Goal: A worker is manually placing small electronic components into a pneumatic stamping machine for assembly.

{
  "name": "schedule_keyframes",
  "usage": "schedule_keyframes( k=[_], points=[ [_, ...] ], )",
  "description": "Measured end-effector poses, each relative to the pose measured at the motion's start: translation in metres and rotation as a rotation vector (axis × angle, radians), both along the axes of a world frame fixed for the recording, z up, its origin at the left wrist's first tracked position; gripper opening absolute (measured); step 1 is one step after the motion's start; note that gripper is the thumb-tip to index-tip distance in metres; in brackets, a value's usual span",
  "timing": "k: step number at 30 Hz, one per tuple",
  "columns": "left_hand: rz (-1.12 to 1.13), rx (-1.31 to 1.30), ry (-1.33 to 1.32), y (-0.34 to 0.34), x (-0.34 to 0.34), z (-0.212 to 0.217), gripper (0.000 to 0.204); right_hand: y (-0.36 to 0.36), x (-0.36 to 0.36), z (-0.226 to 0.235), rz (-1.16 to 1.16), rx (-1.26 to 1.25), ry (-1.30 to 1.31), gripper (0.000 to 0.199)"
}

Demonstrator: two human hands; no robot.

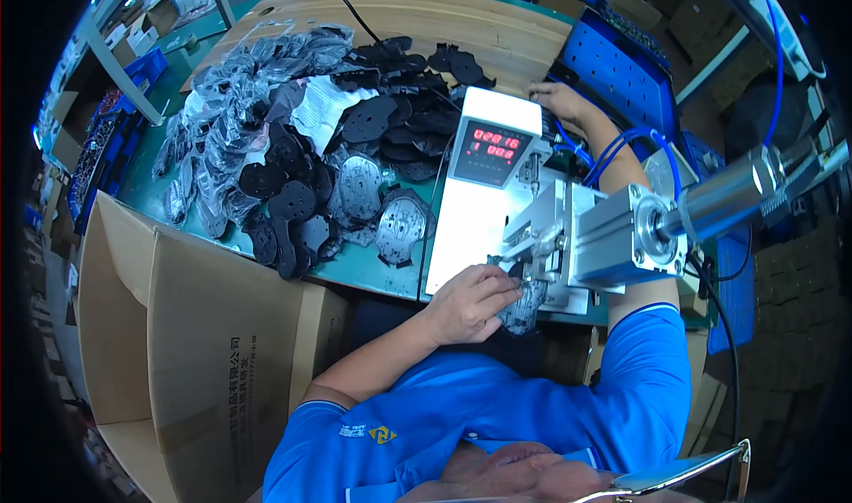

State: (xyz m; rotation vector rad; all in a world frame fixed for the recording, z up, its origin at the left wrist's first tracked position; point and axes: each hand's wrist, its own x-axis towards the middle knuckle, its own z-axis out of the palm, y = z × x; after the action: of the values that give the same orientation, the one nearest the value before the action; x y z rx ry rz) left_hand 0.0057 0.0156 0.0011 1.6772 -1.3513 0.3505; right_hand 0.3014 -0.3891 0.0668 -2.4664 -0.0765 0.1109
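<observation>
My left hand is closed on the edge of a dark, ribbed plastic plate, which sits at the working end of a metal pneumatic press. Part of the plate is hidden by my fingers and the machine. Beyond the display box with red digits, my right hand reaches to the far side, near a blue bin. Its fingers are bent together, and whatever they hold is too small or hidden. A white base plate lies under the press.
Black plastic plates are heaped left of the machine, beside clear-bagged parts and a white paper. Loose grey plates lie near the table's front edge. A large cardboard box stands at left. Blue air hoses run around the press.
</observation>
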Motion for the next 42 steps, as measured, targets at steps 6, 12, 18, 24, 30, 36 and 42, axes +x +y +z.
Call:
schedule_keyframes(
  k=[6, 12, 18, 24, 30, 36, 42],
  points=[
    [0.065, -0.024, -0.14, -0.006, -0.001, -0.01, 0.059, -0.033, -0.066, 0.017, -0.275, 0.405, -0.091, 0.054],
    [0.113, -0.034, -0.194, -0.007, -0.002, -0.016, 0.06, -0.035, -0.158, 0.012, -0.373, 0.498, -0.317, 0.048],
    [0.098, -0.009, -0.166, -0.002, -0.005, -0.011, 0.064, 0.018, -0.288, 0.033, -0.608, 0.262, -0.508, 0.04],
    [0.241, 0.146, -0.38, 0.004, -0.022, 0.004, 0.052, 0.076, -0.432, 0.003, -0.634, 0.37, -0.521, 0.037],
    [0.172, 0.146, -0.442, -0.003, -0.02, 0.008, 0.05, 0.109, -0.479, -0.043, -0.767, -0.008, -0.408, 0.034],
    [0.187, 0.087, -0.431, -0.007, -0.023, 0.0, 0.053, 0.104, -0.466, -0.072, -0.78, -0.223, -0.396, 0.034],
    [0.194, 0.049, -0.391, -0.006, -0.025, -0.002, 0.052, 0.101, -0.456, -0.07, -0.774, -0.289, -0.327, 0.038]
  ],
)
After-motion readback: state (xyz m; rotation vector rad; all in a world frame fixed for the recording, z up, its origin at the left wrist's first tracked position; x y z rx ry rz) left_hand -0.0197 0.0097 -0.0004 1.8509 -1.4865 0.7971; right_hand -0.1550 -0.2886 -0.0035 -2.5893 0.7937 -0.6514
